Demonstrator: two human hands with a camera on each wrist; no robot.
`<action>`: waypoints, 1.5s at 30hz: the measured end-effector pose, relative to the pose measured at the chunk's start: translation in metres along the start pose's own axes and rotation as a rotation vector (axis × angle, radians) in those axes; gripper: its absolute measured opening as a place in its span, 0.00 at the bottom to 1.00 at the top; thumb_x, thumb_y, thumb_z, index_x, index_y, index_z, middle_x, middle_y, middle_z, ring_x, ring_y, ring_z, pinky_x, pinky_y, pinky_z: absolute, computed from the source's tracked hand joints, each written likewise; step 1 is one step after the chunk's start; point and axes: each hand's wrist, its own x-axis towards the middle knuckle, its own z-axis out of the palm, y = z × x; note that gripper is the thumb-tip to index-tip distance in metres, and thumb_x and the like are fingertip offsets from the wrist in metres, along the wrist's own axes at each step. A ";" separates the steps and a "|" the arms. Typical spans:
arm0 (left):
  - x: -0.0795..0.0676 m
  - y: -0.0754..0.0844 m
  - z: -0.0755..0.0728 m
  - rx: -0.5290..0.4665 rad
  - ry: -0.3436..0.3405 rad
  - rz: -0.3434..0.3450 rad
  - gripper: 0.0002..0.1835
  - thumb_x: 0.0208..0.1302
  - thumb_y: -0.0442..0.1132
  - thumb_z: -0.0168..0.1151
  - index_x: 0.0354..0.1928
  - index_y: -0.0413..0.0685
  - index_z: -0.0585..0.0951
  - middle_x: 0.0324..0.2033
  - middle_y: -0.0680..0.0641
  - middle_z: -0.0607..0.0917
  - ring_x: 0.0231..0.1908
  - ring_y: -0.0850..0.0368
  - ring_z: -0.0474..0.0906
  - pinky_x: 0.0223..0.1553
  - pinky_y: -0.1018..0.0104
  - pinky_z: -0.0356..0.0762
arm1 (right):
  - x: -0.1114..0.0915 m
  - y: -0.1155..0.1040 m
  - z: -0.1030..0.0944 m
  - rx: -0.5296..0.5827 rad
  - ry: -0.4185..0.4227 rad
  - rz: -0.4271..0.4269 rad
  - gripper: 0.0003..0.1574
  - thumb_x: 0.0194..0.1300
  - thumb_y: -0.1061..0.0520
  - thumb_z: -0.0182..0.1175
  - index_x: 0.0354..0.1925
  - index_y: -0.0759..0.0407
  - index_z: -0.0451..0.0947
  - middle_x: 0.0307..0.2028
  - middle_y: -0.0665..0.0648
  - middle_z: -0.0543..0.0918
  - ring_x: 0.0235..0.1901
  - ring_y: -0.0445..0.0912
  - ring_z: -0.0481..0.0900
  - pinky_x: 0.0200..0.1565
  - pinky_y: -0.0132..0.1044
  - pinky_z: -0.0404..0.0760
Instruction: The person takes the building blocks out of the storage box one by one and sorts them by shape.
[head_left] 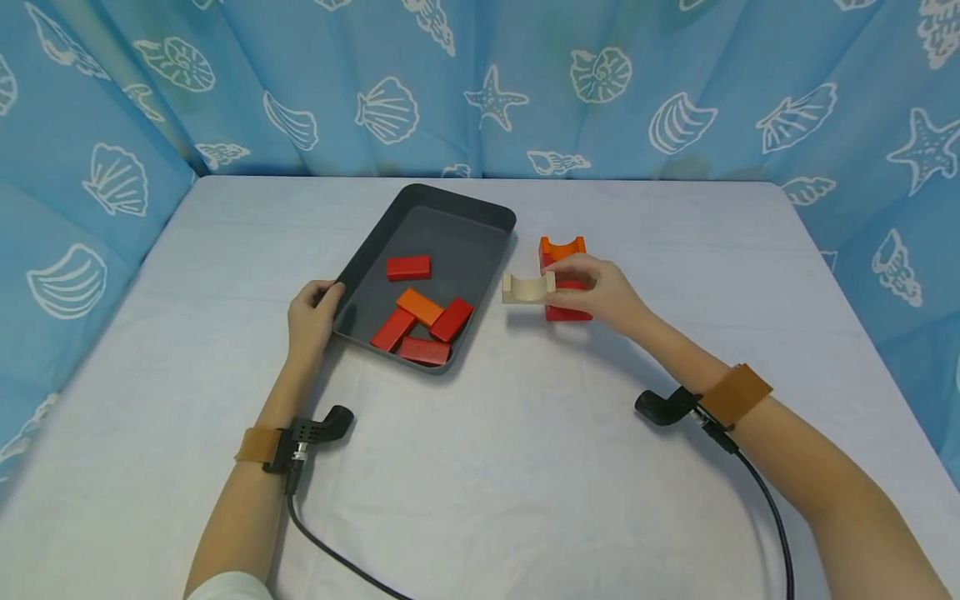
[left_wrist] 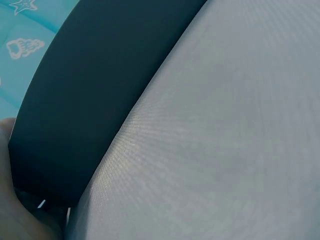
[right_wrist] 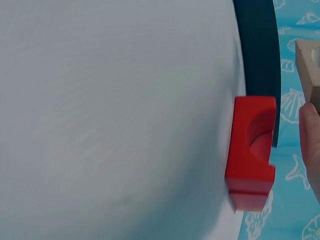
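Note:
My left hand (head_left: 309,321) grips the left rim of a dark grey tray (head_left: 467,202), fingers over its edge; the left wrist view has the tray's outer wall (left_wrist: 95,100) close up. Just right of the tray, my right hand (head_left: 603,293) pinches a pale wooden arch block (head_left: 525,291), its curved hollow facing up. The pale block (right_wrist: 306,67) appears at the edge of the right wrist view, raised off the table. Beneath and behind this hand are a red arch block (head_left: 567,314) and an orange arch block (head_left: 562,251), partly hidden by the fingers.
Inside the tray lie several red blocks, one red block (head_left: 408,268) apart from the others, and an orange block (head_left: 420,307). A white cloth (head_left: 480,492) covers the table. Behind it hangs a blue shell-patterned curtain (head_left: 442,75). Cables (head_left: 330,546) trail from both wrist cameras.

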 end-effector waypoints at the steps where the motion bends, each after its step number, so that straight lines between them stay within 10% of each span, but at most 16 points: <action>1: 0.000 0.000 0.000 0.001 0.001 0.002 0.19 0.62 0.46 0.52 0.44 0.35 0.76 0.37 0.44 0.76 0.35 0.59 0.67 0.37 0.70 0.63 | -0.002 0.001 -0.002 0.001 -0.001 0.008 0.24 0.53 0.57 0.65 0.48 0.64 0.74 0.44 0.56 0.76 0.44 0.47 0.72 0.45 0.36 0.71; 45: -0.001 0.002 0.002 0.018 -0.001 -0.022 0.20 0.63 0.47 0.51 0.45 0.34 0.75 0.40 0.43 0.77 0.37 0.58 0.68 0.41 0.68 0.63 | -0.044 0.027 -0.046 -0.076 -0.108 0.112 0.25 0.52 0.61 0.65 0.49 0.68 0.73 0.42 0.61 0.77 0.37 0.46 0.75 0.38 0.32 0.74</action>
